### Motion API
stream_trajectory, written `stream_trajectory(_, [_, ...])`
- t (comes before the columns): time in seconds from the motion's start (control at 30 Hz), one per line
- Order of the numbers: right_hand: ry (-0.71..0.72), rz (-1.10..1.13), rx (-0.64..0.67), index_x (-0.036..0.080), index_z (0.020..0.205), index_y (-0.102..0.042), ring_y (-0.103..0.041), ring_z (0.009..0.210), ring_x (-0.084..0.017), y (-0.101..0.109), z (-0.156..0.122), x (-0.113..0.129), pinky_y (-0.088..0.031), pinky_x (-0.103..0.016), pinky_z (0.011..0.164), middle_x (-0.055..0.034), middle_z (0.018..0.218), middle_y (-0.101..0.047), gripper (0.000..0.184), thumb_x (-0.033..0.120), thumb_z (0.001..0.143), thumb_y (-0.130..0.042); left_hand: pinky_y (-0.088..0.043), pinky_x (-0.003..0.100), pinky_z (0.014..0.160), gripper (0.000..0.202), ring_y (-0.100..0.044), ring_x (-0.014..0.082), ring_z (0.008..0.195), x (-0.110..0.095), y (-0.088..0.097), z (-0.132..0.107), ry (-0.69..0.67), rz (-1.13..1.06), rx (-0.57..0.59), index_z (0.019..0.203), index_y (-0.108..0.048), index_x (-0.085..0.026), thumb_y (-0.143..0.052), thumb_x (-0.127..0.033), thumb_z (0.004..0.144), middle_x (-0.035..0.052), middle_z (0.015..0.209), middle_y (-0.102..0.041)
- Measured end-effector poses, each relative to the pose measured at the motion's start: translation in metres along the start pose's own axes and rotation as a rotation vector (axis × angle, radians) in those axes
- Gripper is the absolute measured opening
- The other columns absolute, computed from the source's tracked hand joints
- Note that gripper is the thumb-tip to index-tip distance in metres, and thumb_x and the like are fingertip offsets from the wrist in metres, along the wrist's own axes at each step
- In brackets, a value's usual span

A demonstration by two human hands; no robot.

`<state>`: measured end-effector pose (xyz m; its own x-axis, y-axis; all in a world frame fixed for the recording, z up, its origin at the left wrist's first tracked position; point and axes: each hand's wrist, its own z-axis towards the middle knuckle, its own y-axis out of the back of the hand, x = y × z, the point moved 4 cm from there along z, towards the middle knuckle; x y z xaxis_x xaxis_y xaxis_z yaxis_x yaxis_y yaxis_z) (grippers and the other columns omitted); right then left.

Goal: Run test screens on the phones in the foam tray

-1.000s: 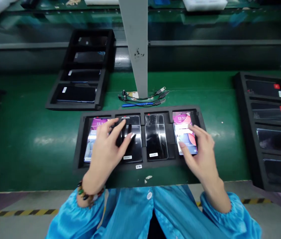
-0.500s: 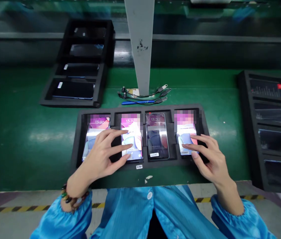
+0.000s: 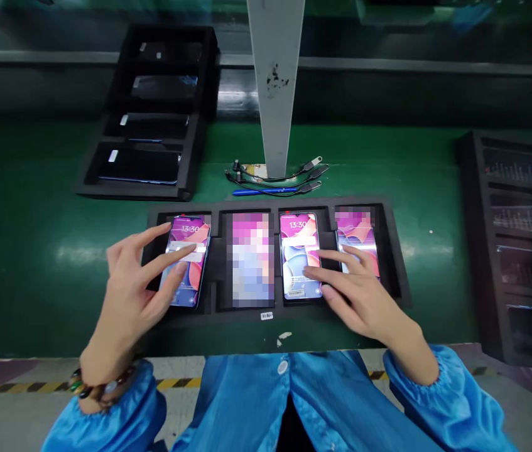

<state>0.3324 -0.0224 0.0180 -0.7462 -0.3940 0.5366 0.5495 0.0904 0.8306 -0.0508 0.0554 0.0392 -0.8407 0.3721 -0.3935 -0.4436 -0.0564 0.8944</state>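
Several smartphones lie face up in the slots of a black foam tray (image 3: 247,321) in front of me, their screens lit. My left hand (image 3: 141,273) hovers over or touches the leftmost smartphone (image 3: 185,282), its fingers apart across the screen. Over the third smartphone from the left (image 3: 297,251), my right hand (image 3: 355,282) has its fingers spread, and it partly covers the rightmost smartphone (image 3: 357,229). Between them sits the second smartphone (image 3: 253,260), whose screen is blurred out. Whether the fingertips press the glass I cannot tell. Neither hand grips anything.
A black tray of dark phones (image 3: 183,191) stands at the back left. Another phone tray (image 3: 477,251), with red tags, is at the right. Short black cables (image 3: 301,186) and a blue pen (image 3: 263,191) lie by a grey post (image 3: 275,94). The green table (image 3: 58,282) ends near my body.
My left hand has moved left from the second phone to the leftmost one. My right hand has moved left from the rightmost phone to the third, whose dim screen is now bright.
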Motion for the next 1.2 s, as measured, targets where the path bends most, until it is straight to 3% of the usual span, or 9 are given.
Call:
stream_trajectory(0.07, [-0.03,-0.008,0.039,0.035,0.159,-0.064,-0.062,0.151,-0.031,-0.003,0.014,0.002,-0.039,-0.063,0.131,-0.0056,0.142,-0.081,0.045,0.032,0.117,-0.048,-0.043,0.068,0.127,0.027,-0.061,0.0379,0.144,0.012,0.003,-0.01,-0.015,-0.027,0.008,0.109,-0.088,-0.035,-0.063,-0.044,0.108,0.0037,0.159,-0.068])
stream_trajectory(0.13, [-0.168,-0.071,-0.07,0.032,0.158,-0.064,-0.057,0.156,-0.034,0.006,0.018,-0.012,-0.039,-0.064,0.131,-0.0077,0.152,-0.075,0.045,0.035,0.117,-0.046,-0.044,0.068,0.127,0.029,-0.059,0.0379,0.147,0.025,0.0,-0.015,0.008,-0.035,0.051,0.105,-0.089,-0.036,-0.062,-0.047,0.108,0.0015,0.16,-0.068])
stream_trajectory(0.23, [-0.348,-0.135,-0.299,0.029,0.158,-0.062,-0.053,0.159,-0.035,0.031,0.004,-0.039,-0.042,-0.063,0.13,-0.0115,0.159,-0.07,0.045,0.04,0.117,-0.046,-0.036,0.072,0.132,0.042,-0.052,0.0403,0.158,0.037,-0.007,-0.01,0.087,0.024,0.068,0.125,-0.085,-0.032,-0.049,-0.051,0.113,0.0081,0.17,-0.059])
stream_trajectory(0.33, [-0.437,-0.138,-0.389,0.027,0.158,-0.06,-0.056,0.155,-0.036,0.045,-0.02,-0.05,-0.047,-0.062,0.128,-0.0135,0.156,-0.07,0.046,0.043,0.116,-0.05,-0.03,0.074,0.134,0.052,-0.045,0.0429,0.165,0.033,-0.009,0.002,0.128,0.091,-0.009,0.147,-0.075,-0.024,-0.043,-0.051,0.115,0.019,0.176,-0.049])
stream_trajectory(0.47, [-0.464,-0.087,-0.375,0.027,0.159,-0.059,-0.062,0.15,-0.037,0.039,-0.033,-0.041,-0.055,-0.064,0.122,-0.0165,0.161,-0.065,0.05,0.046,0.113,-0.059,-0.039,0.068,0.131,0.048,-0.051,0.0427,0.16,0.009,-0.01,0.009,0.043,0.109,-0.03,0.149,-0.071,-0.023,-0.056,-0.05,0.112,0.023,0.172,-0.051])
stream_trajectory(0.63, [-0.455,-0.116,-0.268,0.025,0.163,-0.051,-0.052,0.157,-0.042,0.021,-0.015,-0.026,-0.053,-0.067,0.125,-0.022,0.168,-0.051,0.063,0.05,0.108,-0.067,-0.048,0.068,0.125,0.056,-0.05,0.0491,0.158,-0.012,-0.018,0.001,-0.023,0.175,0.055,0.155,-0.065,-0.018,-0.067,-0.046,0.107,0.0283,0.171,-0.047])
stream_trajectory(0.87, [-0.517,-0.247,-0.167,0.022,0.163,-0.048,-0.054,0.145,-0.046,0.014,0.005,-0.021,-0.062,-0.067,0.109,-0.0244,0.156,-0.048,0.067,0.053,0.105,-0.065,-0.05,0.072,0.122,0.064,-0.051,0.0501,0.155,-0.016,-0.032,-0.002,-0.021,0.213,0.086,0.167,-0.051,-0.024,-0.067,-0.041,0.108,0.0264,0.17,-0.046])
stream_trajectory(1.03, [-0.516,-0.31,-0.159,0.022,0.162,-0.047,-0.055,0.137,-0.045,0.013,0.006,-0.017,-0.064,-0.066,0.101,-0.0248,0.154,-0.046,0.063,0.043,0.105,-0.064,-0.049,0.072,0.123,0.059,-0.052,0.0493,0.153,-0.014,-0.036,-0.002,0.05,0.15,0.054,0.163,-0.055,-0.025,-0.067,-0.039,0.107,0.0246,0.164,-0.051])
stream_trajectory(1.2, [-0.527,-0.29,-0.187,0.02,0.155,-0.051,-0.057,0.128,-0.042,0.013,0.009,-0.018,-0.064,-0.062,0.098,-0.022,0.139,-0.049,0.058,0.037,0.102,-0.066,-0.054,0.066,0.118,0.054,-0.058,0.0439,0.142,-0.018,-0.035,-0.001,0.12,0.11,0.04,0.159,-0.058,-0.025,-0.064,-0.035,0.107,0.0218,0.151,-0.055])
